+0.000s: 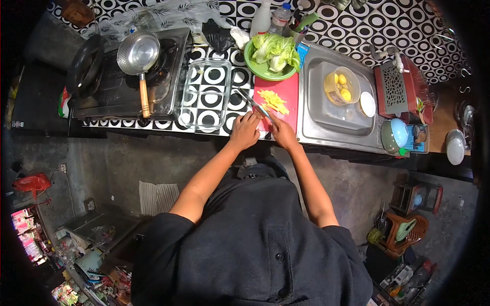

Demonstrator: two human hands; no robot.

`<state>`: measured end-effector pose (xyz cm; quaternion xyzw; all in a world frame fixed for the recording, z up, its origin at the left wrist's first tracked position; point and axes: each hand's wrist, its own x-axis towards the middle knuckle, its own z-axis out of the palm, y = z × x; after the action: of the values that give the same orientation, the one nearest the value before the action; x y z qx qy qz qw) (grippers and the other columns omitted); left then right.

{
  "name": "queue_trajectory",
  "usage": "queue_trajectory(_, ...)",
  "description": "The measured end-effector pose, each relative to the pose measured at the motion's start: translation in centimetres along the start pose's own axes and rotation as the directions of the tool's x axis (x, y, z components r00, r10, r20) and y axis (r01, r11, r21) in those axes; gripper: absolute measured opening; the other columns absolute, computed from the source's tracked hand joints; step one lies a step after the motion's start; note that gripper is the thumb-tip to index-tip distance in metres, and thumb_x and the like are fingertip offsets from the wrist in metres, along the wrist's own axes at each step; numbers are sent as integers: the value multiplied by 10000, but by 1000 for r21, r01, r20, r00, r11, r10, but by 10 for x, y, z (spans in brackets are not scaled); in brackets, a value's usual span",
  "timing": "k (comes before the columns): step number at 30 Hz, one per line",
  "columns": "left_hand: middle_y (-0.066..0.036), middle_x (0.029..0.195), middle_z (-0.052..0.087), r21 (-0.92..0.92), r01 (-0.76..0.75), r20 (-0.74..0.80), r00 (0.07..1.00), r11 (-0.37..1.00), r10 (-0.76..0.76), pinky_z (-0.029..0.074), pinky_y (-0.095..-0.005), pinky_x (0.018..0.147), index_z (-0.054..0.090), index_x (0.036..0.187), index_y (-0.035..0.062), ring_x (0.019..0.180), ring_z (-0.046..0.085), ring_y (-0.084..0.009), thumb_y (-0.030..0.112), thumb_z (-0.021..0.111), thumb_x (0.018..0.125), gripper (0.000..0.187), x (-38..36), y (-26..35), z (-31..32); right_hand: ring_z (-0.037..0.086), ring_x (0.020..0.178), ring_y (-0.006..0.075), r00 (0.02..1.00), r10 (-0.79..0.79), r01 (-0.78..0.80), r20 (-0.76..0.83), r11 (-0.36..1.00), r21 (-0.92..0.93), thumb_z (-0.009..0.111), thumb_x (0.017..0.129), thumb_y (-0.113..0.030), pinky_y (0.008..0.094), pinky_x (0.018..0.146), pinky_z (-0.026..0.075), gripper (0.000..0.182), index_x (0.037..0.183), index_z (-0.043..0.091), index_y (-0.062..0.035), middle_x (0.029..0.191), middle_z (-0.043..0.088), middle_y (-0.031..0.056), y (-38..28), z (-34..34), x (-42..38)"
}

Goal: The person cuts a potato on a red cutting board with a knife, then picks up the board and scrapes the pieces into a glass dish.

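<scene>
A red cutting board (290, 97) lies beside the sink, with cut yellow strips (274, 102) heaped on it. My right hand (284, 133) is closed around the handle of a knife (259, 108), whose blade points up and left in front of the strips. At the board's left front edge rests my left hand (246, 130), its fingers near the blade; whatever lies beneath them is hidden. Behind the strips, a green bowl (260, 73) of leafy greens (275, 52) overlaps the board's back end.
An empty glass dish (223, 97) stands left of the board. Farther left, a saucepan (139, 52) sits on the stove (176, 46), its wooden handle facing me. The steel sink (304, 120) holds a tub (332, 80) with yellow pieces. A dish rack (421, 145) is far right.
</scene>
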<state>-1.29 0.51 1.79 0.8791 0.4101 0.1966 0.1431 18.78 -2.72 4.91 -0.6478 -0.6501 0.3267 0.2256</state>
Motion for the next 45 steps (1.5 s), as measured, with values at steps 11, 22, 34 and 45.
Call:
queue_trajectory(11,-158,1447,566,-8,60,31,998,998,-60,391,-485,1079,590,1359,22,1378,492,-301,221,676,837,565,0,5,0,635,1172,427,993,-110,107,51,993,47,576,984,-132,480,990,513,457,1441,589,-133,1289,668,232,9,-23,28)
queue_trajectory(22,-195,1441,534,-17,158,103,982,987,-156,350,-523,1137,548,1388,4,1425,444,-375,200,707,851,593,3,17,3,655,951,414,982,-176,165,65,976,144,566,991,-137,492,850,525,518,1505,519,-186,978,636,207,14,-16,8)
queue_trajectory(34,-211,1476,482,14,232,187,955,973,-230,336,-533,1143,541,1375,20,1439,403,-406,219,719,862,579,2,26,5,655,917,429,978,-206,193,35,956,223,587,983,-140,513,807,530,535,1510,509,-198,965,627,211,26,1,-5)
queue_trajectory(45,-173,1373,542,0,259,119,959,966,-257,370,-496,1089,536,1384,72,1315,494,-387,173,704,846,573,4,33,3,659,900,425,976,-206,188,69,961,204,600,990,-152,515,783,532,514,1498,524,-159,973,625,203,21,-1,-14)
